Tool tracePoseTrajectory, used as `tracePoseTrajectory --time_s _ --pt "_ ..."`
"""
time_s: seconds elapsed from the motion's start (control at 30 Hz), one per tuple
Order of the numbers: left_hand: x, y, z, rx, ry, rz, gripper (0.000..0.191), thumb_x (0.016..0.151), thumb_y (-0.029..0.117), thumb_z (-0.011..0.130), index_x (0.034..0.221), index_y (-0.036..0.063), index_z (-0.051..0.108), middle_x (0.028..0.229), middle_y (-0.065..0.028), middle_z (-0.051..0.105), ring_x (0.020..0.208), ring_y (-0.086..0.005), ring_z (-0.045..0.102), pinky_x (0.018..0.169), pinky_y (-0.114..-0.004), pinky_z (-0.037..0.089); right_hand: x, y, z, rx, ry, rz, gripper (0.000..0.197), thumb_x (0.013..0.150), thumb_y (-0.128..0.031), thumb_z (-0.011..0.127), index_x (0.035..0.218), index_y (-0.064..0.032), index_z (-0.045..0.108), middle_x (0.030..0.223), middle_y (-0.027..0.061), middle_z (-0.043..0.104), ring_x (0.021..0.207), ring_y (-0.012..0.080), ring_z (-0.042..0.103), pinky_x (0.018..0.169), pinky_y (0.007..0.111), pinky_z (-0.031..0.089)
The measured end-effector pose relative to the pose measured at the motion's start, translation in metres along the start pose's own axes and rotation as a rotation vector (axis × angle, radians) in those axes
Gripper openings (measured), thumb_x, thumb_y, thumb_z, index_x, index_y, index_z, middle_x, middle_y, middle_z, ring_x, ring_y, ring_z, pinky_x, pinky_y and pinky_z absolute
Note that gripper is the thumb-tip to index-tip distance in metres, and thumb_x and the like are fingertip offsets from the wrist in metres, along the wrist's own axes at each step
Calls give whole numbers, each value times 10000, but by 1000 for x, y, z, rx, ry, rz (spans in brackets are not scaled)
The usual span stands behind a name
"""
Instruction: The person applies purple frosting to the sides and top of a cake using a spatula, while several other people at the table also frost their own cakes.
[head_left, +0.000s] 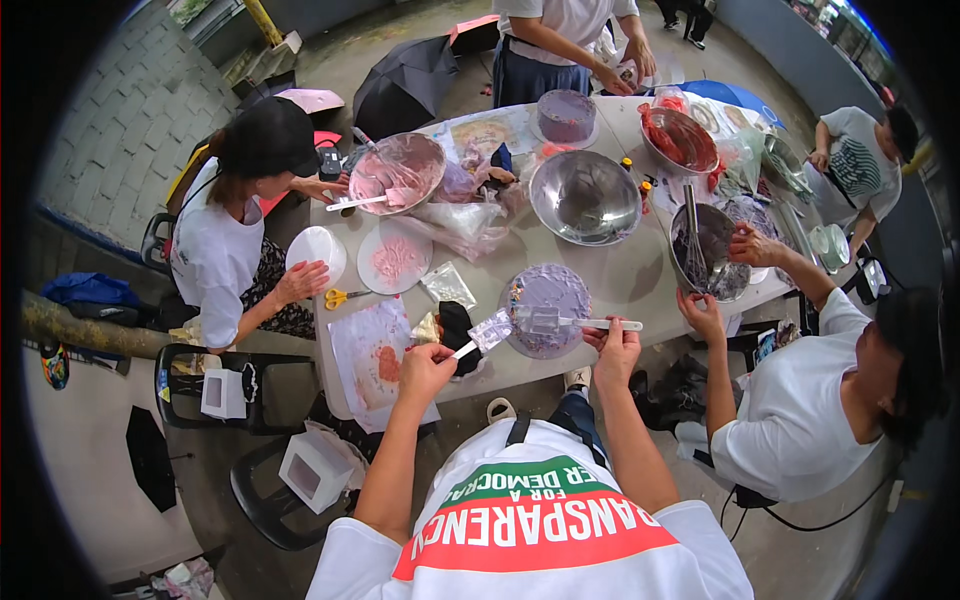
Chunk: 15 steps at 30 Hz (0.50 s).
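Note:
My left hand (426, 373) grips the handle of a spatula (491, 332) whose blade is smeared with lilac frosting. In my right hand (616, 346) is the white handle of a second spatula (540, 320), its clear blade lying over the top of a lilac-frosted round cake (559, 289). Coloured sprinkles show along the cake's left side. The tip of the left spatula is at the cake's left edge; whether it touches cannot be told. A black cloth (455, 330) lies left of the cake, partly behind the left spatula.
A steel bowl (585, 196) stands beyond the cake. Left are a small clear packet (448, 286), yellow scissors (341, 298) and a stained paper sheet (367, 360). A person at left is beside a pink frosting bowl (405, 161); one at right handles a bowl with a whisk (694, 247).

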<state>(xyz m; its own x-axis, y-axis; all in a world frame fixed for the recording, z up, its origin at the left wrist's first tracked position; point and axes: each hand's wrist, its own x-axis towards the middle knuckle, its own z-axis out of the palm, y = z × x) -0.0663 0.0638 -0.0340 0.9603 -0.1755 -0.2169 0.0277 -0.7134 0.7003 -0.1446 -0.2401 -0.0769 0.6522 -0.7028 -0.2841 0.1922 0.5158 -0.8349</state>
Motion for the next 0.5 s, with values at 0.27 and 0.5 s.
tracePoseTrajectory --time_s 0.27,0.5 --pt "1 0 -1 -17 3 7 211 692 186 682 838 38 722 726 -112 697 665 -206 680 645 -311 522 5 4 6 -40 -37 8 140 973 -136 463 988 2 486 804 129 606 621 238 659 552 322 573" --pt "10 -1 -1 -85 29 36 208 696 153 679 839 5 710 717 -128 691 646 -198 673 632 -303 519 11 0 9 58 32 26 138 972 -137 457 979 -1 481 818 139 607 624 238 658 562 329 580"
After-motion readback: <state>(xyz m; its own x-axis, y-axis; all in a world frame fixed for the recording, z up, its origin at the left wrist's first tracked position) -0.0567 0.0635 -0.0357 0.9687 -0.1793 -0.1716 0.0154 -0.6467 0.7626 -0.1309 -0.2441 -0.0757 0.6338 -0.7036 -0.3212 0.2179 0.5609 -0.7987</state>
